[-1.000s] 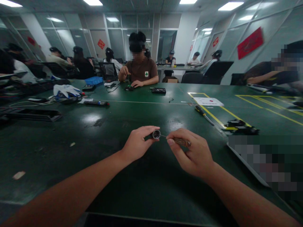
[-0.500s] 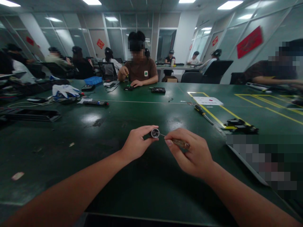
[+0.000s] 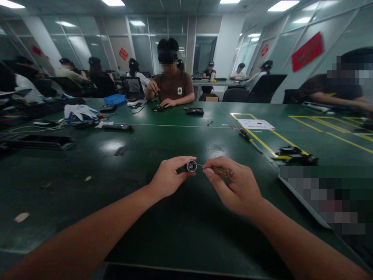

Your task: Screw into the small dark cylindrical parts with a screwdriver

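Note:
Between thumb and fingers, my left hand (image 3: 167, 177) grips a small round metal part (image 3: 191, 166), a short cylinder whose open end faces me. Some dark inner structure shows inside its rim, too small to name. My right hand (image 3: 236, 186) is closed around the brownish, see-through handle of a small screwdriver (image 3: 222, 171). Its thin shaft points left and its tip reaches the right side of the cylinder's rim; whether it goes inside I cannot tell. Both hands are held above the green table (image 3: 163, 241).
To the right lie a yellow-and-black screwdriver (image 3: 250, 140), black parts (image 3: 295, 155) and a printed sheet (image 3: 256, 124). At left are white gloves (image 3: 80, 112), a black tray-like part (image 3: 43, 142) and a blue basket (image 3: 114, 99). A person (image 3: 171, 81) works across the table.
The metal cylinder has turned slightly in my left hand and sits a touch lower. The screwdriver in my right hand has tilted a little closer to level.

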Tool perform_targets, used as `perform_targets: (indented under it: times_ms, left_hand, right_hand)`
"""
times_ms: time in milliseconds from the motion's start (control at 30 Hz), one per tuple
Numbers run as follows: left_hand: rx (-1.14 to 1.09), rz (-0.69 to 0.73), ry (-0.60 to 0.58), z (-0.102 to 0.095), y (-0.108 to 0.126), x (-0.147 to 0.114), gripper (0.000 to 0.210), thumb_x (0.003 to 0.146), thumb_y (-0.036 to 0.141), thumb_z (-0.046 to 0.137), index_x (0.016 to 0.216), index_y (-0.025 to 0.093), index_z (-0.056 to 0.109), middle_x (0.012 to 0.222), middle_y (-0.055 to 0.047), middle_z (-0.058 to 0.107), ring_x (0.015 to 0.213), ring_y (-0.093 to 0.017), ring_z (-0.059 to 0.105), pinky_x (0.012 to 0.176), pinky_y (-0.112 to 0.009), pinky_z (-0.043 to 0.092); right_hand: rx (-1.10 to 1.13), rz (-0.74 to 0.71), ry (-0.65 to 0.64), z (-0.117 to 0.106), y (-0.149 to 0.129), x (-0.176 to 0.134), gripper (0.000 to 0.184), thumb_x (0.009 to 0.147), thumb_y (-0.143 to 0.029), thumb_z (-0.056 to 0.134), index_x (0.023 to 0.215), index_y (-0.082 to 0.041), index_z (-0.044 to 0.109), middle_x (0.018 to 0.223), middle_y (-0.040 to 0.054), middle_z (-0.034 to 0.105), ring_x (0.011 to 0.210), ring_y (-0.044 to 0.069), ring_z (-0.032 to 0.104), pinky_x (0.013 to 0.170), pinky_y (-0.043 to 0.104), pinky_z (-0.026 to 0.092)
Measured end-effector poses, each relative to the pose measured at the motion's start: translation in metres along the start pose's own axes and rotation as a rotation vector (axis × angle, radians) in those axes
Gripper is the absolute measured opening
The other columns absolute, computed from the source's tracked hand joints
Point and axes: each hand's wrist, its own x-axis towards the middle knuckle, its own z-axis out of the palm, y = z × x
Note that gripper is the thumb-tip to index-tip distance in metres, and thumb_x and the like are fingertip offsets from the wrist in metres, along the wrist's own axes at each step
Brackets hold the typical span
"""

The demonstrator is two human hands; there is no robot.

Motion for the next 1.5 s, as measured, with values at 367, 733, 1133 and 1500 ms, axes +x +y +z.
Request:
perform_targets:
  times_ms: [367, 733, 1133, 1500]
  left_hand:
    - [0.011, -0.013, 0.003, -0.0016, 0.0015, 0.0012, 0.037, 0.084, 0.025, 0.076, 0.121, 0.024, 0.072, 0.122, -0.004, 0.074, 0.116, -0.022, 0.068, 0.106, -0.039, 0.052]
    - [0.031, -0.008, -0.013, -0.0021, 0.0055, 0.0009, 0.037, 0.086, 0.028, 0.074, 0.122, 0.023, 0.071, 0.124, -0.006, 0.073, 0.117, -0.023, 0.068, 0.107, -0.042, 0.052]
    - [0.043, 0.003, -0.011, -0.0017, 0.0046, 0.0007, 0.031, 0.087, 0.026, 0.072, 0.118, 0.022, 0.073, 0.123, -0.007, 0.074, 0.116, -0.024, 0.069, 0.106, -0.043, 0.053]
    - [0.050, 0.011, -0.015, -0.0024, 0.0032, 0.0014, 0.030, 0.088, 0.031, 0.072, 0.117, 0.023, 0.073, 0.124, -0.006, 0.073, 0.118, -0.024, 0.068, 0.107, -0.042, 0.053]
  right_hand:
    - [0.024, 0.071, 0.037, -0.0004, -0.0039, -0.0030, 0.007, 0.095, -0.021, 0.058, 0.092, -0.020, 0.065, 0.082, 0.0004, 0.072, 0.066, 0.013, 0.066, 0.062, 0.025, 0.046]
    - [0.021, 0.031, 0.004, -0.0007, -0.0032, -0.0009, 0.009, 0.095, -0.021, 0.056, 0.093, -0.021, 0.065, 0.084, 0.0029, 0.073, 0.071, 0.017, 0.068, 0.065, 0.028, 0.050]
    - [0.054, -0.014, -0.029, 0.0012, -0.0035, -0.0011, 0.009, 0.095, -0.019, 0.055, 0.095, -0.020, 0.064, 0.084, 0.0027, 0.072, 0.072, 0.015, 0.068, 0.065, 0.026, 0.050]
    - [0.051, -0.038, -0.023, 0.0007, -0.0059, -0.0002, 0.009, 0.094, -0.017, 0.055, 0.096, -0.020, 0.064, 0.083, 0.0026, 0.072, 0.071, 0.015, 0.067, 0.063, 0.027, 0.050]
